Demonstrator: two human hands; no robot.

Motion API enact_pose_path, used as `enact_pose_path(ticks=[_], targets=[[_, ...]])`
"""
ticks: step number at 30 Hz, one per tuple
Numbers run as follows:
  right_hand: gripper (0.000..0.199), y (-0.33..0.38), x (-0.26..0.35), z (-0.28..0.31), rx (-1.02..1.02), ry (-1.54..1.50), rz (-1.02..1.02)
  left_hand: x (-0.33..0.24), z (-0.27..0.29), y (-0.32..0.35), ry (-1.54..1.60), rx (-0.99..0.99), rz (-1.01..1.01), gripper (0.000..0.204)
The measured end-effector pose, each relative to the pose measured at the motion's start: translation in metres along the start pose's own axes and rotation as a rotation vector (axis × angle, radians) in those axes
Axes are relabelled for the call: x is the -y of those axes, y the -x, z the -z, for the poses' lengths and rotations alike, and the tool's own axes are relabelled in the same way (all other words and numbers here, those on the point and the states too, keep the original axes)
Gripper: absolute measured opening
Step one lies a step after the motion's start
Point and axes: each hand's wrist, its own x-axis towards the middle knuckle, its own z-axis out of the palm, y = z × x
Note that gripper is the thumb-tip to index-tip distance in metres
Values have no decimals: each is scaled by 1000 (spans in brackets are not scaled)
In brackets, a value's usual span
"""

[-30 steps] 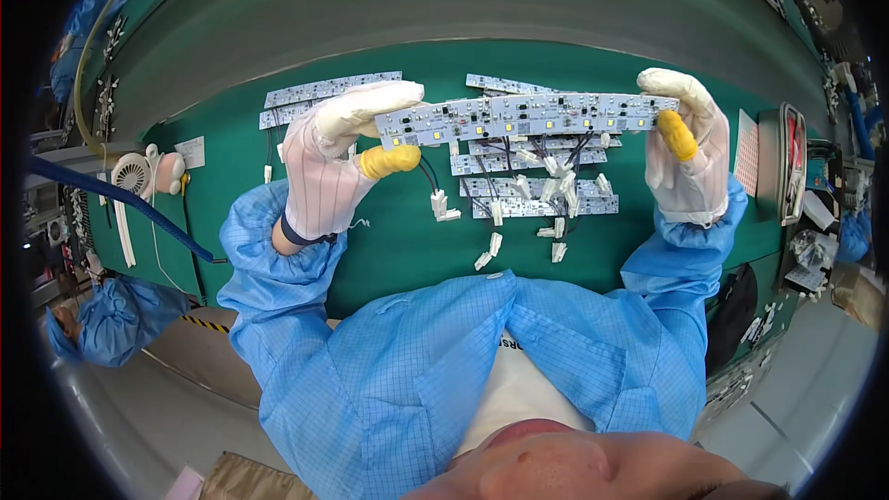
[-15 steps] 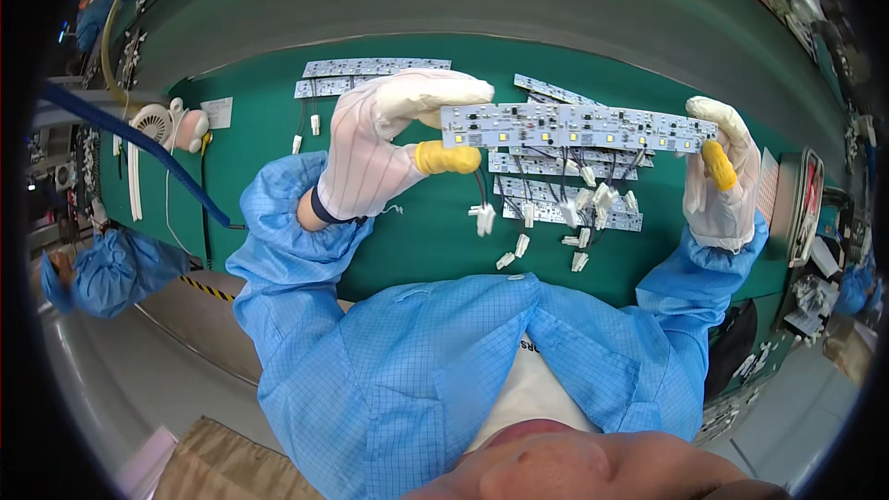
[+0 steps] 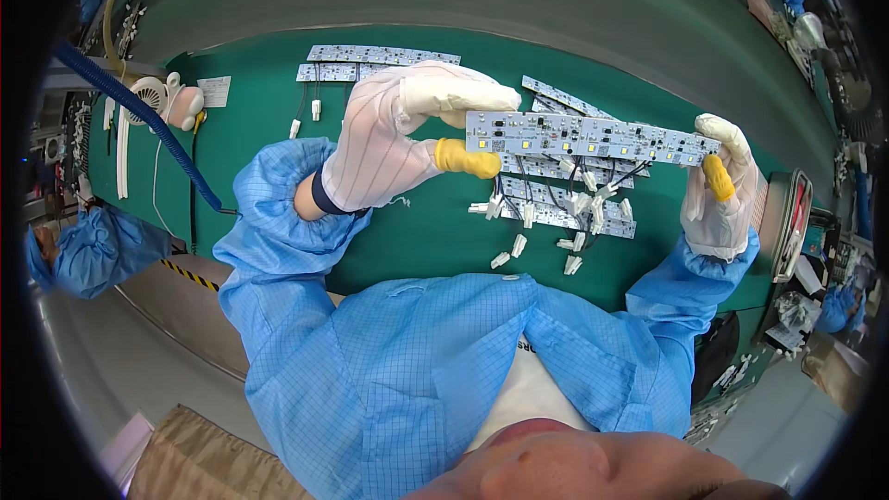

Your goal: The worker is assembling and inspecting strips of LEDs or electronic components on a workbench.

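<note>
A long white LED circuit board (image 3: 593, 139) is held up lengthwise above the bench, its small yellow LEDs and black parts facing me. My left hand (image 3: 394, 139), in a striped white glove with a yellow thumb cover, pinches its left end. Its right end is gripped by my right hand (image 3: 722, 181), gloved the same way. Beneath it lie several more LED boards (image 3: 565, 216), partly hidden by the held one. Wires with white plug connectors (image 3: 583, 204) hang and lie among them.
Two further LED boards (image 3: 381, 56) rest at the back left of the green bench mat (image 3: 250, 93). A small white fan (image 3: 153, 97) stands on the far left, near a coiled blue hose (image 3: 139, 120). Loose white connectors (image 3: 509, 250) lie toward the near side. A framed case (image 3: 790, 222) is at right.
The held board's left end and my left hand have shifted right and slightly down. My right hand has moved little; both still grip the board.
</note>
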Motion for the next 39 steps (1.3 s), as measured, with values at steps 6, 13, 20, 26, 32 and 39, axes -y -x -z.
enact_pose_path(ticks=[6, 13, 20, 26, 32, 39], targets=[[62, 0, -8, 6, -41, 31, 24, -5, -4, 5, 39, 5, 148, 49], [61, -1, -4, 4, -25, 23, -6, -10, 7, 0, 33, 142, 159, 50], [52, -2, -3, -1, 36, -2, 77, -4, 0, 0, 9, 4, 73, 49], [49, -1, -3, 6, 160, -116, 31, -1, 2, 2, -14, -5, 98, 49], [87, 3, -2, -8, -129, 104, 32, -7, 5, -1, 7, 110, 78, 50], [60, 0, -2, 1, 122, -94, 44, -5, 2, 1, 28, -6, 138, 47]])
